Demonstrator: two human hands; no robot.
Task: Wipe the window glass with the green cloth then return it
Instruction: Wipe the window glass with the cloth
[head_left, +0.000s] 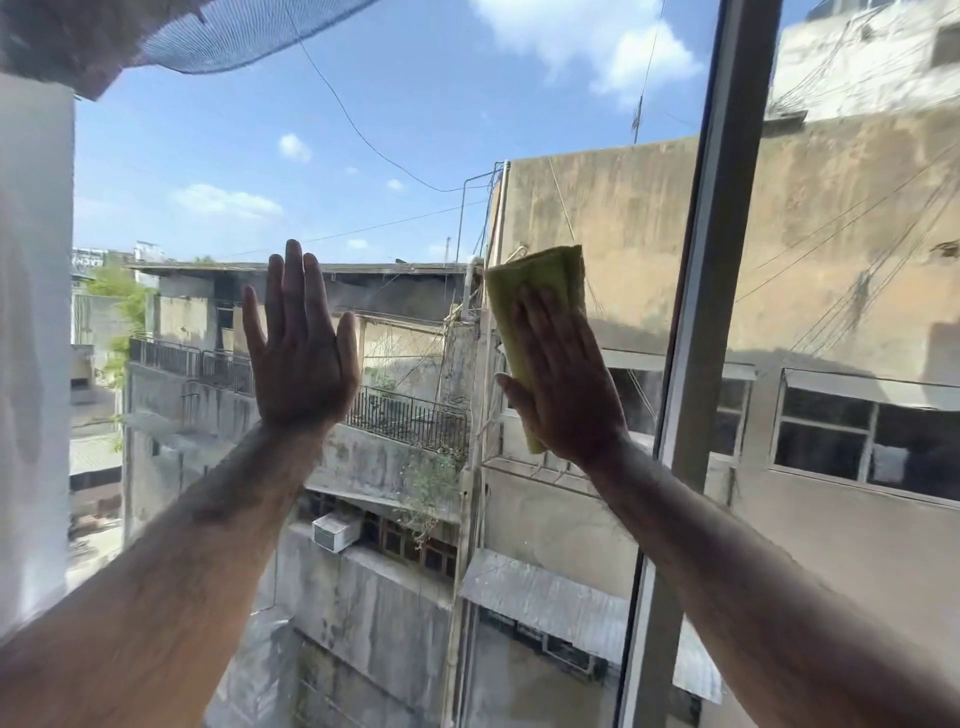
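A folded green cloth (535, 312) is pressed flat against the window glass (415, 156) by the right hand (566, 384), toward 3 o'clock. The left hand (301, 358) is spread empty on the glass, toward 9 o'clock.

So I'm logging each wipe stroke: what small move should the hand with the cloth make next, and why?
Probably slide the right hand sideways, keeping the green cloth flat on the window glass. The cloth sits mid-pane beside the frame, and the left hand is spread flat as if bracing.
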